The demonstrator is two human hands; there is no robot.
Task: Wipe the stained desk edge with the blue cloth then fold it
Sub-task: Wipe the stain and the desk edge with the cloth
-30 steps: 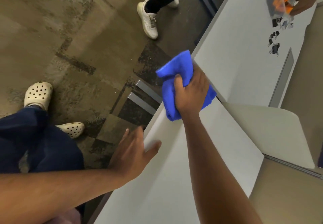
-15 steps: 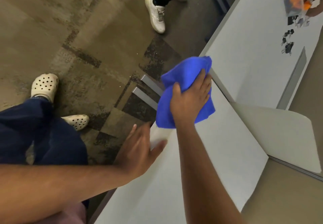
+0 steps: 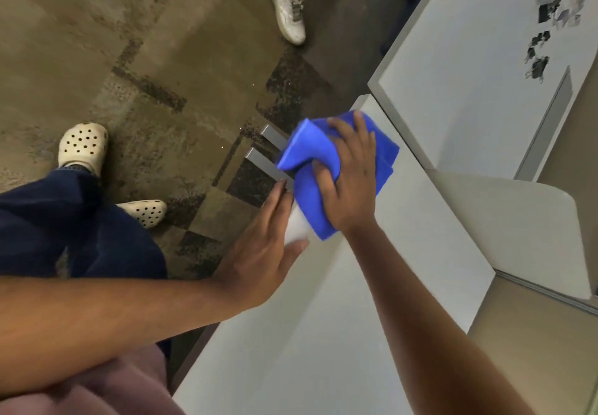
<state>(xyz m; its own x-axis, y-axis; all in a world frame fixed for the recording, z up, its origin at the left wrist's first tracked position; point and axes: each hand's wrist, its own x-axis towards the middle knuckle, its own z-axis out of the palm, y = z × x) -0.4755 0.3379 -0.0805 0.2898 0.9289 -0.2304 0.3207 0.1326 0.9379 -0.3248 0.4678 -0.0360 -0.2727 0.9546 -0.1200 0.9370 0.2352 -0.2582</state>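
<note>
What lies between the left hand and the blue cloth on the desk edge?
Only a bare strip of white desk edge separates the left hand from the blue cloth, in the head view.

We see a blue cloth (image 3: 309,194) that looks soft and matt, like microfibre, with thick rounded folds. The desk (image 3: 323,333) has a smooth, pale grey top with a dull sheen, probably laminate. Under its edge, two desk legs (image 3: 268,163) look like brushed metal. The carpet (image 3: 129,58) is rough and matt, with worn dark patches. The clogs (image 3: 83,146) look like matt cream plastic with holes. The binder clips (image 3: 538,58) look like black metal, but they are blurred.
</note>
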